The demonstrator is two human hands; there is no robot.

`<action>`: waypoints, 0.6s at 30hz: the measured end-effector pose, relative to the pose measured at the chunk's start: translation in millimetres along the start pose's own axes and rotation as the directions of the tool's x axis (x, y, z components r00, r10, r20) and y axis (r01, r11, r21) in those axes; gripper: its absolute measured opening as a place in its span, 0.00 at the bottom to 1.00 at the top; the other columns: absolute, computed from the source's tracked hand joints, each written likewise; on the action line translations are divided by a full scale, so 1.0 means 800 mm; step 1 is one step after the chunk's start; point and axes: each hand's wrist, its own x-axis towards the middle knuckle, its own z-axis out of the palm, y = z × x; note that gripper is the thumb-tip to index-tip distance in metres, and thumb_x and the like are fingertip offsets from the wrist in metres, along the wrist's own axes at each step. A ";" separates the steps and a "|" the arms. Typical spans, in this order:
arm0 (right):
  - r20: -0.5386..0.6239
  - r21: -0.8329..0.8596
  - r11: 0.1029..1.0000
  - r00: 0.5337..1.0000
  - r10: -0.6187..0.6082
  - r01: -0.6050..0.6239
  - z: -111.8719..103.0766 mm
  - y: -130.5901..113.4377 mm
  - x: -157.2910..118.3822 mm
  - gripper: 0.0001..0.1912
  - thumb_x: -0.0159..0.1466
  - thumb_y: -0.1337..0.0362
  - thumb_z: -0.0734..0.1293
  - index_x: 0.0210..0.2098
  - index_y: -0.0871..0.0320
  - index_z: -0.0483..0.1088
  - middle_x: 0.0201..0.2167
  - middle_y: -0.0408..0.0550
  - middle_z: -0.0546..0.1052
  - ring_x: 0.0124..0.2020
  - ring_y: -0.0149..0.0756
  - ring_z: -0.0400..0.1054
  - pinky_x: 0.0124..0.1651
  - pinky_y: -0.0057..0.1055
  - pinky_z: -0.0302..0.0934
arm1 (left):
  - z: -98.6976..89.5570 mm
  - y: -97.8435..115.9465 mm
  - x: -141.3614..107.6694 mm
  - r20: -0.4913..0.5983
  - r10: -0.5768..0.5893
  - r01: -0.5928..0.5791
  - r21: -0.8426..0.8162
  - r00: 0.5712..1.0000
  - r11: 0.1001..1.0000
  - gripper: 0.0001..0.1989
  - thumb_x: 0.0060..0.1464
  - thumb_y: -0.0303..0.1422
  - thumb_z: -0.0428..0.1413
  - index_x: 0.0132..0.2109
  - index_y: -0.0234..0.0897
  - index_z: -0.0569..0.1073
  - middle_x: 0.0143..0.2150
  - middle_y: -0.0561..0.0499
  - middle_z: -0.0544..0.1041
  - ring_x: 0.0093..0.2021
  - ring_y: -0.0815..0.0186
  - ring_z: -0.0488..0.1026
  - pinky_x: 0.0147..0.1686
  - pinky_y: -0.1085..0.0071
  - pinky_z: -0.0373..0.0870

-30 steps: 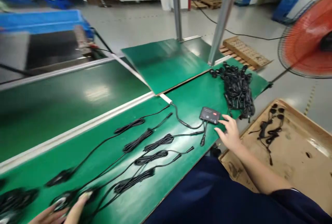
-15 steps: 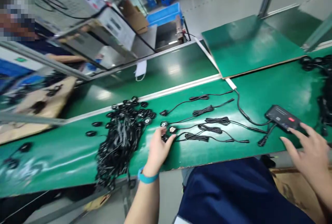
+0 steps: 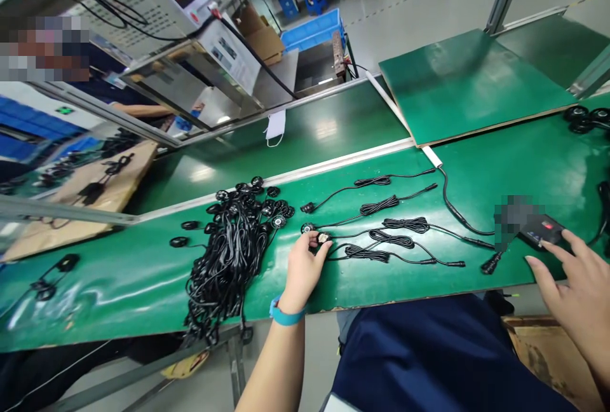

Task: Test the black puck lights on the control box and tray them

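Observation:
My left hand [image 3: 304, 267], with a blue band at its wrist, pinches a small round black cable head [image 3: 323, 238] with a pale face, just above the green bench. Its black cable runs right among several coiled black cables [image 3: 406, 225] laid side by side. Another round head [image 3: 307, 228] lies just beyond the fingers. My right hand [image 3: 576, 275] is spread, its fingertips at the near edge of a black control box [image 3: 548, 231] with a red patch on top. Part of the box is blurred out. A short lead with a black connector [image 3: 490, 264] hangs from it.
A thick heap of black cables with round heads [image 3: 231, 253] lies left of my left hand. More round heads [image 3: 584, 118] sit at the far right. A raised green board [image 3: 476, 91] and a white mask [image 3: 275, 127] are beyond. Another person's arm [image 3: 143, 110] shows at upper left.
My left thumb and fingers have closed on the pale-faced round head, which is slightly raised. My right fingertips stay at the control box. The whole view has shifted a little.

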 end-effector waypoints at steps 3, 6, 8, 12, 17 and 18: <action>-0.020 -0.002 1.000 1.000 -0.004 0.004 0.000 -0.001 -0.001 0.22 0.70 0.47 0.65 0.52 0.56 0.73 0.67 0.57 0.67 0.64 0.55 0.65 0.63 0.43 0.58 | 0.000 0.001 -0.001 -0.006 0.004 -0.004 -0.010 1.000 1.000 0.18 0.56 0.46 0.59 0.47 0.38 0.72 0.39 0.47 0.79 0.39 0.57 0.77 0.45 0.58 0.75; -0.044 0.007 1.000 0.999 -0.014 0.014 0.002 -0.001 -0.001 0.21 0.69 0.48 0.65 0.53 0.55 0.73 0.66 0.57 0.68 0.64 0.55 0.66 0.62 0.43 0.59 | 0.001 0.002 -0.002 -0.008 0.005 -0.006 -0.023 1.000 1.000 0.17 0.56 0.45 0.59 0.46 0.38 0.72 0.38 0.47 0.79 0.38 0.57 0.76 0.44 0.59 0.75; -0.051 0.014 1.000 0.999 -0.015 0.016 0.003 -0.001 -0.001 0.20 0.69 0.48 0.66 0.53 0.54 0.73 0.66 0.57 0.68 0.64 0.55 0.66 0.62 0.44 0.59 | 0.002 0.001 -0.001 -0.009 0.004 -0.004 -0.027 1.000 1.000 0.17 0.56 0.45 0.59 0.46 0.38 0.72 0.38 0.47 0.79 0.38 0.57 0.76 0.44 0.59 0.75; -0.059 0.010 1.000 0.998 -0.023 0.023 0.002 -0.004 -0.001 0.19 0.69 0.49 0.66 0.53 0.54 0.73 0.66 0.56 0.68 0.63 0.55 0.66 0.62 0.43 0.60 | 0.001 0.002 -0.001 -0.013 0.007 -0.007 -0.028 1.000 1.000 0.17 0.56 0.44 0.60 0.46 0.38 0.73 0.38 0.47 0.79 0.38 0.57 0.77 0.44 0.59 0.75; -0.074 0.001 0.999 0.996 -0.046 0.046 -0.003 -0.008 0.003 0.21 0.70 0.48 0.65 0.51 0.57 0.74 0.65 0.57 0.69 0.62 0.57 0.67 0.60 0.44 0.61 | 0.001 0.002 -0.002 -0.015 0.015 -0.015 -0.031 1.000 0.999 0.16 0.56 0.43 0.60 0.46 0.38 0.73 0.39 0.47 0.79 0.38 0.57 0.76 0.44 0.59 0.74; -0.068 0.004 0.999 0.997 -0.047 0.047 -0.003 -0.007 0.004 0.21 0.70 0.47 0.64 0.50 0.57 0.74 0.65 0.57 0.69 0.62 0.57 0.68 0.60 0.44 0.61 | 0.002 0.001 -0.002 -0.018 0.018 -0.018 -0.032 1.000 0.999 0.16 0.56 0.43 0.60 0.46 0.38 0.73 0.39 0.46 0.79 0.39 0.57 0.76 0.44 0.59 0.74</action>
